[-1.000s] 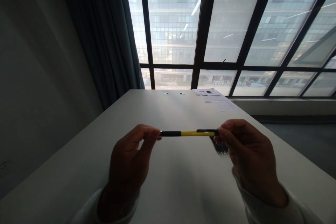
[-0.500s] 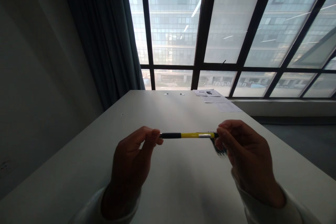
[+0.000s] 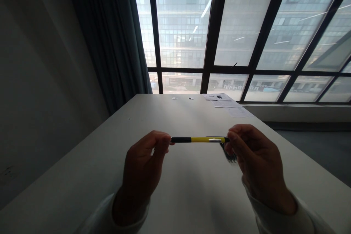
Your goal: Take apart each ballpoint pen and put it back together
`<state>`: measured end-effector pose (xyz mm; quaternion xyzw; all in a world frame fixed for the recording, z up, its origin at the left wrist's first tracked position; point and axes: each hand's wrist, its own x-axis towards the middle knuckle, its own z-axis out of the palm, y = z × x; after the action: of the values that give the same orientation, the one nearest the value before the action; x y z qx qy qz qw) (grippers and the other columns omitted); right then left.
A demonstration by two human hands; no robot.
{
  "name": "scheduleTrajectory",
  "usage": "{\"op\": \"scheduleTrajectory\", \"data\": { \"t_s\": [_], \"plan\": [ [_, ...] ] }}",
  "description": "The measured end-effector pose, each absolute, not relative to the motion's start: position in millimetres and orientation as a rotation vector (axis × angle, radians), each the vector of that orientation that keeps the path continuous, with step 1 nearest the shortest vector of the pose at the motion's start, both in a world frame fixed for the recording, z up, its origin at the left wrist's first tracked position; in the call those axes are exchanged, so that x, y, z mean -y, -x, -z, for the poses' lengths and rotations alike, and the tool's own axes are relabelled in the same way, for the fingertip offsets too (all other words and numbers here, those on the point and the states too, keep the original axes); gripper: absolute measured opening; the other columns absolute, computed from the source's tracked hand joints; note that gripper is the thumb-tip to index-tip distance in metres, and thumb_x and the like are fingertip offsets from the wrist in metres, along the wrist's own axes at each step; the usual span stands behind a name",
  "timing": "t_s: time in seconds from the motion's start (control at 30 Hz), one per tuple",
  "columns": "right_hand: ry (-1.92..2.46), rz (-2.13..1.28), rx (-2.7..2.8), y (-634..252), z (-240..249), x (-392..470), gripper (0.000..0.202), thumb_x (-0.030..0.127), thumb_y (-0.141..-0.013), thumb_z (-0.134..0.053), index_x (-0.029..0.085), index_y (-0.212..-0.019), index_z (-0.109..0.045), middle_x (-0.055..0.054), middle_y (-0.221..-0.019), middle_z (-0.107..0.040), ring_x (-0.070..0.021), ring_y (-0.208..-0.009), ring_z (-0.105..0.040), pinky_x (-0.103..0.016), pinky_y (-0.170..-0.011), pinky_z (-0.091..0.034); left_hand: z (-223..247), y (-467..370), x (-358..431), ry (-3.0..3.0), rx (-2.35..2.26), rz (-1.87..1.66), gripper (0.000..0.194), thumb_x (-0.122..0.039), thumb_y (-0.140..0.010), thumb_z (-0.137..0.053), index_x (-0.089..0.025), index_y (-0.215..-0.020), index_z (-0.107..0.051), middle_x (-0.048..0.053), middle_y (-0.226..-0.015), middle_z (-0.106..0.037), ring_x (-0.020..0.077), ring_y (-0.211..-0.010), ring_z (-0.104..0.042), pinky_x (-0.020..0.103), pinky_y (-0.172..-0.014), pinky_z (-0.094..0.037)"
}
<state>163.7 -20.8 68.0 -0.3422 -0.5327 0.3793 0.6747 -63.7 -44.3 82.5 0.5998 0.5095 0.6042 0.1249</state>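
A yellow pen [image 3: 199, 139] with a black grip and a clip is held level above the table, stretched between both hands. My left hand [image 3: 146, 162] pinches its black tip end between thumb and fingers. At the other end, my right hand [image 3: 256, 161] is closed on the pen's black top. Partly hidden behind my right fingers, a dark bundle with several thin tips [image 3: 229, 156] lies on the table; I cannot make out what it is.
The white table [image 3: 181, 186] runs away from me toward a large window [image 3: 183, 22]. Printed sheets [image 3: 225, 101] lie at its far right, near two small round cable openings [image 3: 191, 98]. A dark curtain [image 3: 115, 44] hangs at the left beside the wall.
My left hand has shifted slightly right and turned a little. The pen has rolled slightly, so its clip now stands out along the upper edge. My right hand stays almost in place.
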Motion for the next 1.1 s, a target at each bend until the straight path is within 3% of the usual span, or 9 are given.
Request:
{"op": "scheduleTrajectory", "data": {
  "t_s": [0.13, 0.27, 0.37, 0.47, 0.63, 0.73, 0.83, 0.93, 1.1],
  "plan": [
    [0.767, -0.888, 1.219, -161.2, -65.0, 20.0, 0.012, 0.026, -0.085, -0.074, 0.021, -0.094, -0.067, 0.002, -0.066, -0.062, -0.0113, -0.057, -0.057, -0.022, -0.051, -0.047, -80.2, 58.1, 42.7, -1.539, -1.334, -1.712, 0.023, -0.041, -0.084, -0.067, -0.018, -0.084, -0.071, -0.001, -0.062, -0.067, 0.0132, -0.057, -0.061, 0.021, -0.052, -0.047],
    [0.749, -1.0, 1.332, -155.0, -64.2, 23.1, 0.012, 0.028, -0.087, -0.072, 0.02, -0.093, -0.066, 0.001, -0.065, -0.063, -0.0113, -0.057, -0.057, -0.022, -0.052, -0.047, -77.8, 47.6, 41.4, -1.364, -1.109, -1.715, 0.023, -0.037, -0.078, -0.076, -0.018, -0.09, -0.069, 0.003, -0.081, -0.074, 0.0134, -0.065, -0.064, 0.023, -0.06, -0.053],
    [0.781, -1.097, 1.544, -150.1, -68.7, 28.8, 0.013, 0.032, -0.089, -0.068, 0.018, -0.09, -0.066, 0.0, -0.064, -0.064, -0.0121, -0.058, -0.057, -0.024, -0.054, -0.047, -76.1, 44.5, 39.5, -1.354, -0.979, -1.659, 0.025, -0.04, -0.082, -0.073, -0.018, -0.091, -0.067, 0.007, -0.091, -0.075, 0.0174, -0.077, -0.068, 0.028, -0.069, -0.056],
    [0.886, -0.975, 1.857, -146.9, -75.7, 34.6, 0.015, 0.033, -0.089, -0.068, 0.018, -0.087, -0.067, -0.001, -0.068, -0.065, -0.0123, -0.06, -0.056, -0.023, -0.054, -0.044, -74.2, 45.9, 38.6, -1.315, -0.902, -1.647, 0.025, -0.043, -0.088, -0.065, -0.019, -0.091, -0.063, 0.005, -0.083, -0.073, 0.0203, -0.084, -0.069, 0.034, -0.081, -0.055],
    [0.896, -0.899, 1.922, -146.3, -78.0, 37.6, 0.02, 0.036, -0.09, -0.066, 0.018, -0.082, -0.067, 0.0, -0.066, -0.061, -0.0115, -0.059, -0.052, -0.024, -0.055, -0.043, -69.6, 48.7, 42.9, -1.444, -0.917, -1.38, 0.027, -0.045, -0.098, -0.048, -0.019, -0.098, -0.057, -0.002, -0.062, -0.061, 0.0141, -0.059, -0.058, 0.029, -0.063, -0.049],
    [0.765, -1.016, 1.761, -148.7, -71.5, 35.2, 0.016, 0.034, -0.092, -0.064, 0.019, -0.094, -0.067, -0.001, -0.07, -0.065, -0.0126, -0.062, -0.058, -0.025, -0.057, -0.048, -68.6, 46.5, 46.7, -1.629, -0.95, -1.167, 0.028, -0.043, -0.1, -0.044, -0.02, -0.103, -0.06, -0.005, -0.056, -0.054, 0.011, -0.049, -0.049, 0.024, -0.053, -0.041],
    [0.658, -1.025, 1.602, -152.9, -67.0, 32.4, 0.015, 0.032, -0.093, -0.063, 0.02, -0.1, -0.067, -0.001, -0.07, -0.065, -0.0126, -0.06, -0.06, -0.025, -0.056, -0.05, -69.9, 41.5, 48.1, -1.958, -0.985, -1.018, 0.021, -0.032, -0.097, -0.049, -0.021, -0.101, -0.067, -0.001, -0.067, -0.062, 0.0108, -0.055, -0.052, 0.023, -0.055, -0.042],
    [0.724, -0.96, 1.566, -157.5, -69.0, 30.0, 0.013, 0.031, -0.091, -0.066, 0.018, -0.09, -0.069, 0.0, -0.066, -0.064, -0.012, -0.057, -0.059, -0.024, -0.054, -0.049, -69.4, 37.9, 46.1, -2.225, -1.028, -1.087, 0.012, -0.022, -0.091, -0.058, -0.021, -0.096, -0.07, 0.0, -0.076, -0.065, 0.011, -0.062, -0.056, 0.022, -0.059, -0.044],
    [0.864, -1.006, 1.578, -162.7, -75.9, 23.5, 0.02, 0.038, -0.086, -0.072, 0.018, -0.089, -0.07, -0.002, -0.068, -0.067, -0.0144, -0.061, -0.062, -0.026, -0.057, -0.051, -65.2, 41.7, 40.0, -2.413, -1.12, -1.305, 0.013, -0.023, -0.086, -0.07, -0.018, -0.099, -0.069, 0.001, -0.077, -0.068, 0.01, -0.061, -0.059, 0.021, -0.059, -0.049]
  ]
}}
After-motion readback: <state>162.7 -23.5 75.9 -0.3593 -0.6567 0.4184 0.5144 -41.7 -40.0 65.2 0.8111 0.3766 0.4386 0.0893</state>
